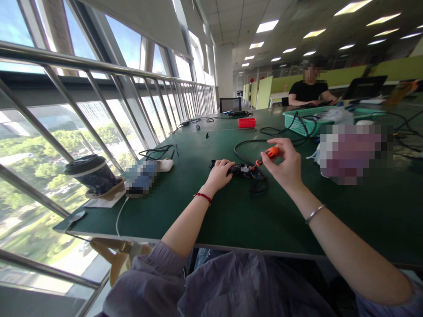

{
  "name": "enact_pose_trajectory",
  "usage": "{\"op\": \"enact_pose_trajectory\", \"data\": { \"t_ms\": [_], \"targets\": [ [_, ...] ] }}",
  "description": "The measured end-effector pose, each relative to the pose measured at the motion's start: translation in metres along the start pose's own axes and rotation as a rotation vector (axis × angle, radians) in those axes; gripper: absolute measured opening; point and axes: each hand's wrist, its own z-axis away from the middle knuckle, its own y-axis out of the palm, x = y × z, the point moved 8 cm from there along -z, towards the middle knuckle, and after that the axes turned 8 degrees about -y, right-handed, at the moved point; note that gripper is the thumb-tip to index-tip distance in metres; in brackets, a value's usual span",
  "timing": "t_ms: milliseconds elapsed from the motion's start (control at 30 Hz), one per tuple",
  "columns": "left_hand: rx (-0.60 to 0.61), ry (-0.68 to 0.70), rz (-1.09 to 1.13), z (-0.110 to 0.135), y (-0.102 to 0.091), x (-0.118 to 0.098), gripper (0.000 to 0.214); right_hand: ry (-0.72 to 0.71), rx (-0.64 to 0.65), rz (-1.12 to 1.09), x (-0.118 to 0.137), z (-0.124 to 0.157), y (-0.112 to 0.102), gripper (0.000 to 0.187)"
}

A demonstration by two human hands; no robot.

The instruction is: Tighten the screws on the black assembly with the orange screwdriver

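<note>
On the green table lies a black device [243,170] with an open-looking body and small parts showing at its right end. My left hand [220,172] is wrapped over its left part and presses it to the table. My right hand [284,162] grips a screwdriver [272,153] with an orange and black handle. The tool slants down to the left, its tip at the device's right end; whether it touches a screw is too small to tell. A black cable [259,187] lies coiled beside that end.
A red tray [247,123] and a green basket [306,123] holding cables and a plastic bag stand farther back. To the left are a lidded cup [92,175], a blurred phone-like object [142,177] and a white charger [165,165]. A co-worker [310,90] sits across the table.
</note>
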Motion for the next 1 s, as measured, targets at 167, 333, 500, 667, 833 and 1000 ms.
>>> {"op": "enact_pose_trajectory", "data": {
  "t_ms": [167,333,500,667,833,1000],
  "targets": [
    [0.003,-0.002,-0.003,-0.0003,-0.0005,-0.0004,0.046,-0.003,0.013,-0.022,-0.0021,-0.0001,0.0017,0.027],
    [0.005,0.001,-0.013,-0.0003,0.0000,-0.0006,0.047,0.017,0.026,0.047,-0.0018,-0.0002,-0.0002,0.015],
    [0.007,-0.001,-0.008,0.0002,-0.0002,-0.0007,0.047,-0.023,0.021,-0.018,0.0014,-0.0001,0.0018,0.025],
    [0.006,-0.003,-0.005,0.0001,-0.0013,-0.0010,0.047,-0.019,0.028,-0.023,0.0010,-0.0004,0.0029,0.024],
    [-0.002,0.006,-0.009,-0.0007,0.0002,-0.0001,0.047,0.001,0.049,0.049,0.0005,-0.0006,0.0021,0.014],
    [-0.007,0.016,-0.006,-0.0004,0.0006,-0.0007,0.047,-0.013,0.026,-0.010,-0.0002,0.0008,0.0029,0.024]
  ]
}}
